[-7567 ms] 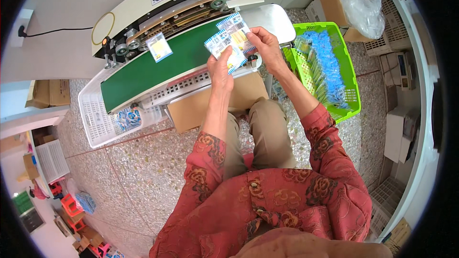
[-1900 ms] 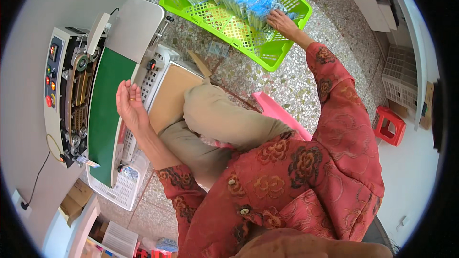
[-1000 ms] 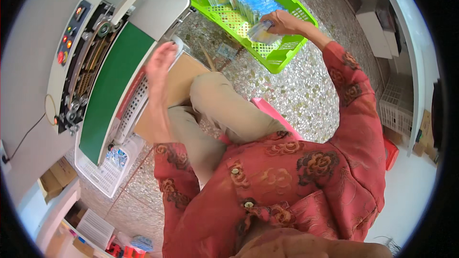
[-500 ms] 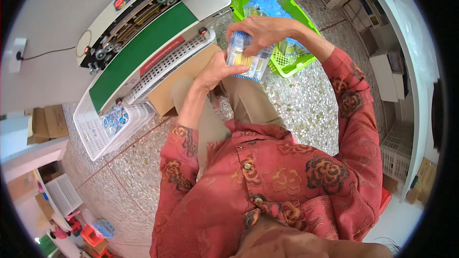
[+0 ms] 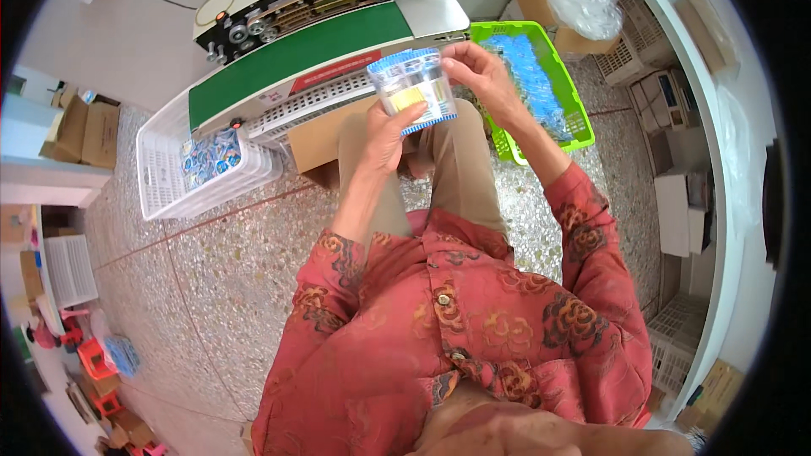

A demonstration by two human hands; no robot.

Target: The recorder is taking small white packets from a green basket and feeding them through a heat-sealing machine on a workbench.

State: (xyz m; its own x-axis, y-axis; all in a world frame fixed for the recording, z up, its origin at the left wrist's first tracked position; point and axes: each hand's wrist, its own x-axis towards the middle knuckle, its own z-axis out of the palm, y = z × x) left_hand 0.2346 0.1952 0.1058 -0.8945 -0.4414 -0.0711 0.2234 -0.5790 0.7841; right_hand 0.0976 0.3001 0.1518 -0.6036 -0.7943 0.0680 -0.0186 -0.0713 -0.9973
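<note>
My left hand (image 5: 384, 139) is closed around the lower left of a clear plastic packet (image 5: 429, 95), its thumb lying across the front. Blue striped bands run along the packet's top and bottom, and something yellow shows inside. There may be more than one packet stacked here; I cannot tell. At the upper right corner, my right hand (image 5: 483, 76) pinches the packet's edge between thumb and fingers. Both hands are above my knees, in front of a sealing machine with a green conveyor belt (image 5: 296, 67).
Right of the machine, a bright green basket (image 5: 579, 122) holds many blue-edged packets. A white crate (image 5: 156, 177) with small blue packets stands under the belt's left end. A cardboard box (image 5: 317, 139) sits below the machine. White shelving (image 5: 714, 287) lines the right side.
My right hand has moved from over the packet's top to its right corner. The packet is tilted differently, with its striped top uncovered. The whole view has shifted.
</note>
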